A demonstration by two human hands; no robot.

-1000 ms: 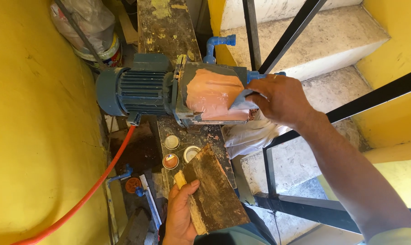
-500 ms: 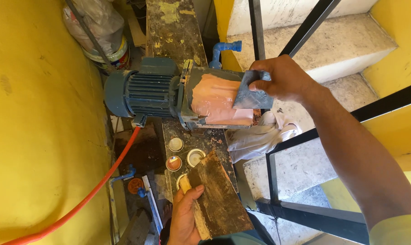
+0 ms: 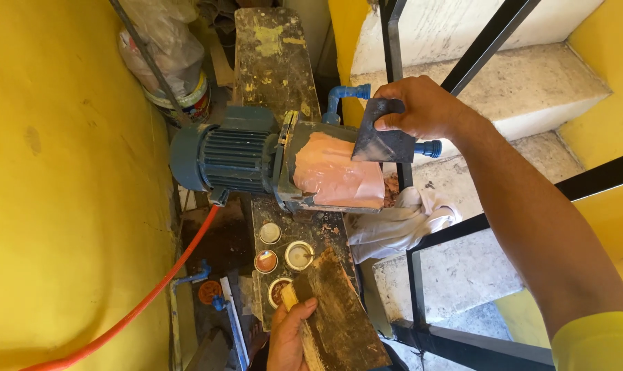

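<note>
Nearest, at the bottom edge: left hand (image 3: 289,336) closed round the end of a dirty wooden board (image 3: 339,316), thumb on top, board lying along a spattered workbench (image 3: 277,69). Just beside the board, four small round lids (image 3: 284,255) smeared with white and reddish paste.

Farther up: blue electric pump (image 3: 242,161) standing across the bench, ribbed motor to the left, flat housing to the right coated with pinkish-orange putty (image 3: 339,172). White rag (image 3: 394,223) bunched just right of the housing, against the stair rail (image 3: 414,275).

Right hand (image 3: 425,106) clamped shut on a dark flat scraper (image 3: 383,141), fingers curled over its top edge, blade hanging down with its lower edge at the upper right of the putty, seemingly just off the surface.

For a smooth coat, probably best: blade held at a shallow tilt, drawn in one even pass, pressure light enough not to gouge, surplus wiped onto the board.

Beyond: orange hose (image 3: 153,295) along the yellow wall (image 3: 57,206), bucket (image 3: 181,96) under plastic sheeting, concrete steps (image 3: 517,89) behind the rail.
</note>
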